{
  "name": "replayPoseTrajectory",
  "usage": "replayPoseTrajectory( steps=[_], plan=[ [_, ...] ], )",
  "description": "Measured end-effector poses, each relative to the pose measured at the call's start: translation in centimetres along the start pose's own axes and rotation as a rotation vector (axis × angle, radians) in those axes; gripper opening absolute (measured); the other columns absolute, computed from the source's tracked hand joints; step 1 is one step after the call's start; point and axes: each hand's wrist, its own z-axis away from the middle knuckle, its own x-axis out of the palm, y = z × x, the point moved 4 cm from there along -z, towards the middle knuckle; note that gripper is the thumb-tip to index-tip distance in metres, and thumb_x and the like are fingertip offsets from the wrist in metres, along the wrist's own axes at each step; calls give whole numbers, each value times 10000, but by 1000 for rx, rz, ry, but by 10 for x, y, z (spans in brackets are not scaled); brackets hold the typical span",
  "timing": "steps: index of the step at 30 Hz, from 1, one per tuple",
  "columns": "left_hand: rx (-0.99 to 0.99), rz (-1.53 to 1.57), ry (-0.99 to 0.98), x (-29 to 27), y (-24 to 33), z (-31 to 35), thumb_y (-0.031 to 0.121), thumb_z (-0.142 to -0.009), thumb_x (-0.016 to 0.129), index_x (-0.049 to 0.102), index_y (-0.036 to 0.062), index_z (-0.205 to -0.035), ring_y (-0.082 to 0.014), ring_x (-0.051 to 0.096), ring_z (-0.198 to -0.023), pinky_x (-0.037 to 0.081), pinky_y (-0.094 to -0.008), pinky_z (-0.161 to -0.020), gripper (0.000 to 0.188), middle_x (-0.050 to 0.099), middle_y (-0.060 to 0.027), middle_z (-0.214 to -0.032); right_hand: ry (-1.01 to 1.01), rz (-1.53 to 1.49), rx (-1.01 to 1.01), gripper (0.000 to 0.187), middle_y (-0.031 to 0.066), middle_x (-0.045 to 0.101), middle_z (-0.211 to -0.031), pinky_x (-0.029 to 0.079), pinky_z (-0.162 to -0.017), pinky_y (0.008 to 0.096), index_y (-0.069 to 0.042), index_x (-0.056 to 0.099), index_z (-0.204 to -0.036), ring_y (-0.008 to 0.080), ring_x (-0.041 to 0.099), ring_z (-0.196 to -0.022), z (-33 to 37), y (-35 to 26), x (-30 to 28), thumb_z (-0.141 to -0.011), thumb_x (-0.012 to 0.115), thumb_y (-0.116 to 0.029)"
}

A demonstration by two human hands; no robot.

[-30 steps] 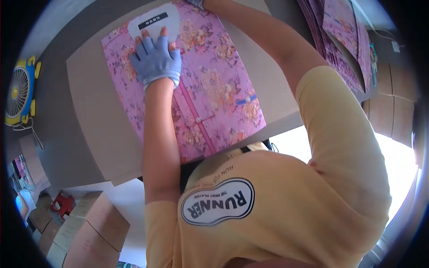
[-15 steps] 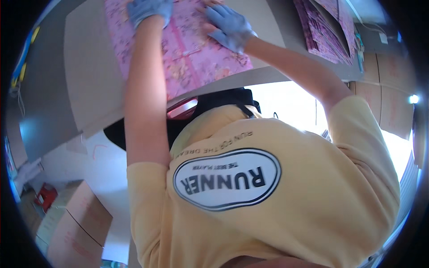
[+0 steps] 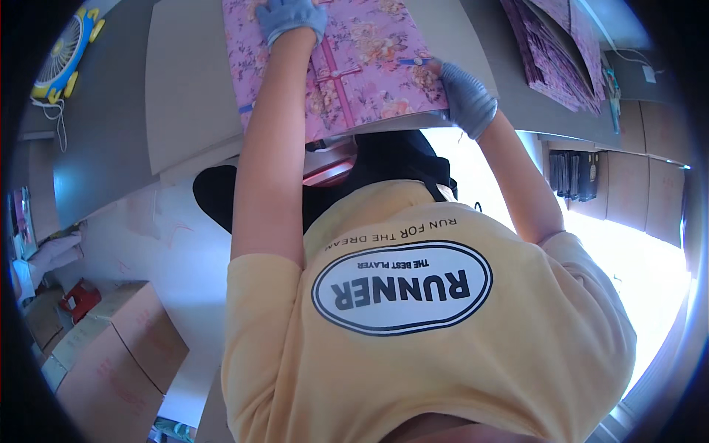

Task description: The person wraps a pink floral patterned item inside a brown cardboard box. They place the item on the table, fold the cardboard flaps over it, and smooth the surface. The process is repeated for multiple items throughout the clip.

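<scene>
A flat pink floral sheet [image 3: 369,81], printed with a ribbon and looking like a gift bag laid flat, lies near the table's front edge. My left hand [image 3: 292,18], in a grey-blue glove, presses flat on its upper part, fingers extended; the picture's top edge cuts off some fingertips. Around the sheet's right edge, beside a small blue strip [image 3: 417,61], my right hand [image 3: 469,102] is closed, with bare fingertips showing from its glove. Some of its fingers are hidden.
A tan board [image 3: 192,88] lies under the sheet on the grey table [image 3: 103,133]. Folded pink floral pieces [image 3: 557,55] are stacked at the far right. A blue-yellow fan [image 3: 68,55] stands far left. Cardboard boxes [image 3: 122,354] sit lower left, more boxes [image 3: 628,188] at right.
My right hand has moved from lying on top of the floral sheet to its right edge and closed there. The left hand stays flat on the sheet. The whole view has shifted.
</scene>
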Motion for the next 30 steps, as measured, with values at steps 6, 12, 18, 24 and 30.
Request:
replayPoseTrajectory(
  steps=[6, 12, 18, 24, 30],
  plan=[
    [41, -33, 20, -10, 15, 17, 423, -921, 384, 414, 239, -1402, -296, 364, -1339, 255, -490, -1082, 516, 370, -43, -1487, -126, 24, -42, 512, 25, 568, -981, 546, -550, 261, -43, 472, -1258, 97, 582, -769, 13, 22, -9, -759, 572, 8],
    [-50, 1039, 3, -45, 0, 4, 367, -933, 478, 460, 79, -1365, -258, 433, -1277, 312, -365, -1072, 519, 435, -103, -1422, -62, 124, -484, 475, 72, 568, -1043, 545, -648, 244, -10, 477, -1256, 130, 580, -901, 16, -7, -46, -784, 537, 7],
    [-79, 1113, 152, -127, -3, 58, 278, -962, 487, 446, 42, -1368, -224, 445, -1258, 334, -354, -1058, 472, 462, -96, -1390, 212, 17, -1001, 205, -9, 489, -838, 421, -441, 204, -97, 505, -842, 66, 496, -664, 58, -165, -168, -827, 652, -238],
    [307, 532, -20, -72, 50, 125, 269, -906, 528, 499, 66, -1310, -334, 443, -1249, 356, -447, -1034, 453, 497, -157, -1322, 441, -175, -628, 264, 47, 624, -973, 576, -621, 338, -56, 544, -1122, 172, 639, -794, 17, -203, -327, -863, 587, -84],
    [497, 255, -23, -81, 74, 165, 275, -860, 567, 557, 104, -1216, -373, 453, -1225, 366, -495, -997, 394, 479, -150, -1336, 1476, 942, -815, 458, 114, 609, -1091, 476, -813, 414, -32, 529, -1212, 293, 594, -941, 36, -175, -289, -801, 658, -188]
  ],
)
